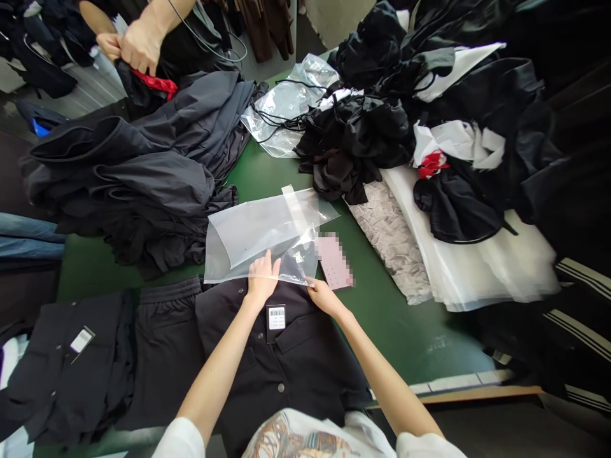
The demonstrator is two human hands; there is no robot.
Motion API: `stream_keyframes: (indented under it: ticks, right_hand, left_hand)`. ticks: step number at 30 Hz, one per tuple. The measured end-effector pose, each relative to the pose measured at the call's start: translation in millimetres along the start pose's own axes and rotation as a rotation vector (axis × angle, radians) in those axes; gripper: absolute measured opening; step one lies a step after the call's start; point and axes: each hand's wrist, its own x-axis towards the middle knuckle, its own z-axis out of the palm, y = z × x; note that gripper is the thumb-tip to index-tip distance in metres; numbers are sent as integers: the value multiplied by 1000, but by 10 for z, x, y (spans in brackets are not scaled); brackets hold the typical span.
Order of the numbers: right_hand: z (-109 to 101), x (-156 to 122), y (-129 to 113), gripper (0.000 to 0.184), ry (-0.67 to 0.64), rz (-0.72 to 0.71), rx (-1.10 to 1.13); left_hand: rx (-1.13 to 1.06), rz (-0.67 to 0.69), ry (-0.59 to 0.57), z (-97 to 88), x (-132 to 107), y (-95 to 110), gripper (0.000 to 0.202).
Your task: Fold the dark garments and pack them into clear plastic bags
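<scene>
Remotely, I see brown clothes (pixel 274 27) hanging far beyond the green bench (pixel 410 337), my left hand (pixel 261 280) spread against a clear bag (pixel 260 219), my right hand (pixel 325 296) pinching its near corner.

Your glossy, see-through plastic bag (pixel 258 229), matt black cloth of the buttoned jacket (pixel 233 375) nearer you than that bag, shiny metal-looking buttons (pixel 280 387) on the jacket, smooth paper-looking barcode label (pixel 277 318), smooth, faintly shiny green tabletop (pixel 410 337) around the bag, crinkled glossy plastic wrap (pixel 286 98) beyond it

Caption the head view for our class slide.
Left hand touches and right hand holds a clear bag overlapping a tagged dark garment.
</scene>
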Motion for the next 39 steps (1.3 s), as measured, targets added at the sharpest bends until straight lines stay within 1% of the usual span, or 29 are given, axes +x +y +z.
stream_keyframes:
  ticks: [2, 3, 4, 5, 6, 7, 9, 10, 11, 12, 13, 14, 15, 16, 17, 19, 20, 22, 23, 24, 25, 26, 27, 29, 31, 33, 37, 39]
  right_hand:
    - [19, -50, 1, 44, 44, 25, 8]
    - [30, -75, 4, 44, 61, 33, 19]
    - [40, -102, 6, 45, 74, 43, 35]
    - [48, -132, 4, 44, 85, 55, 57]
    - [51, -166, -6, 43, 110, 76, 81]
    - [49, -203, -27, 40, 154, 111, 95]
    - [39, -283, -111, 38, 289, 206, 44]
    - [37, -322, -177, 37, 374, 237, -30]
    - [46, -355, -257, 36, 458, 233, -132]
    - [73, -382, -350, 34, 528, 186, -245]
    - [126, -397, -452, 31, 563, 93, -346]
    - [214, -400, -559, 28, 554, -30, -420]
    - [342, -388, -664, 25, 496, -163, -472]
    - [512, -361, -762, 24, 388, -294, -510]
    - [722, -319, -847, 24, 246, -417, -544]
    - [1229, -196, -966, 24, -71, -658, -634]
    - [1502, -123, -999, 23, -226, -787, -695]
    - [2018, 27, -1027, 21, -507, -1028, -832]
    - [2237, 97, -1031, 20, -628, -1097, -913]
    - [2420, 159, -1033, 21, -724, -1121, -1001]
    - [2563, 211, -1036, 22, -789, -1106, -1086]
    - [2666, 254, -1040, 23, -825, -1068, -1158]
    - [2733, 287, -1045, 25, -832, -1022, -1213]
    - [2780, 326, -1059, 27, -787, -962, -1264]
    - [2748, 339, -1076, 29, -727, -940, -1285]
    - [2676, 333, -1093, 29, -685, -911, -1322]
    - [2516, 290, -1117, 30, -659, -869, -1382]
    - [2478, 263, -1118, 30, -651, -852, -1403]
  left_hand:
    - [-55, 147, 9, -94, -235, -127, 53]
    - [-96, 205, -2, -160, -366, -223, 50]
    - [-145, 237, -18, -233, -489, -345, 44]
    - [-198, 231, -15, -307, -591, -492, 38]
    - [-244, 181, 20, -375, -661, -661, 34]
    - [-271, 92, 85, -428, -694, -847, 32]
    - [-273, -144, 225, -470, -652, -1235, 30]
    - [-264, -248, 241, -457, -591, -1419, 30]
    - [-262, -325, 212, -425, -516, -1584, 33]
    - [-268, -374, 155, -380, -439, -1723, 36]
    - [-281, -400, 88, -328, -367, -1831, 39]
    - [-291, -410, 36, -278, -307, -1910, 40]
    - [-285, -413, 16, -234, -261, -1960, 39]
    - [-263, -417, 27, -200, -229, -1989, 38]
    - [-231, -423, 48, -178, -208, -2003, 39]
    - [-164, -425, 55, -173, -184, -2014, 41]
    - [-142, -411, 31, -186, -175, -2023, 39]
    - [-136, -359, -53, -228, -159, -2063, 29]
    - [-144, -330, -84, -251, -154, -2092, 23]
    - [-154, -310, -101, -270, -155, -2124, 19]
    - [-167, -295, -101, -284, -163, -2157, 16]
    - [-185, -281, -89, -291, -183, -2188, 14]
    - [-205, -262, -68, -290, -215, -2215, 13]
    - [-246, -230, 2, -269, -313, -2255, 14]
    - [-286, -223, 77, -233, -440, -2280, 16]
    - [-340, -246, 116, -195, -567, -2299, 16]
    - [-464, -280, 123, -145, -737, -2294, 15]
    - [-493, -280, 115, -136, -761, -2256, 22]
